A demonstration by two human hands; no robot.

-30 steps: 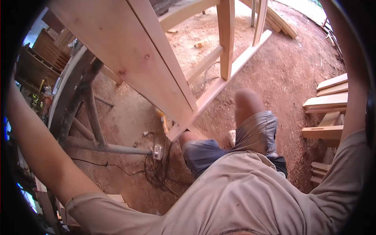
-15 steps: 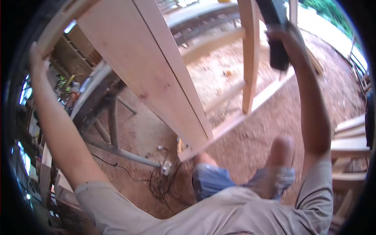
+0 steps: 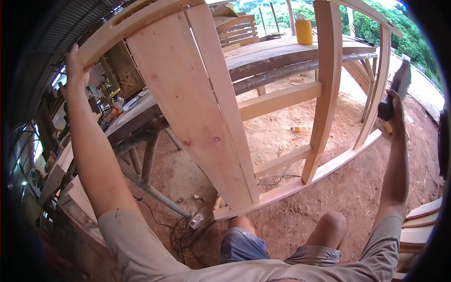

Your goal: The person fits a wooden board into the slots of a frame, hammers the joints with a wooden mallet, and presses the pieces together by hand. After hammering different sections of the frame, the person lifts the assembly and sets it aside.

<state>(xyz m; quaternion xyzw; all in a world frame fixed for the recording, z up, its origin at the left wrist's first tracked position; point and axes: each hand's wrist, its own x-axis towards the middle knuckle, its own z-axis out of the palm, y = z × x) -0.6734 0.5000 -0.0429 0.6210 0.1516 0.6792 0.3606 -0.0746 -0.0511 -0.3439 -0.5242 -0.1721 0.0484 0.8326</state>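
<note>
The large pale wooden frame with a wide board and slats (image 3: 202, 117) stands on the reddish earth floor (image 3: 357, 188), its long axis rising up and away from the person. The left hand (image 3: 75, 70) is closed around the curved top rail at the upper left corner. The right hand (image 3: 393, 109), raised beside the frame's right post, is closed on a dark blurred tool (image 3: 394, 91), apart from the wood.
</note>
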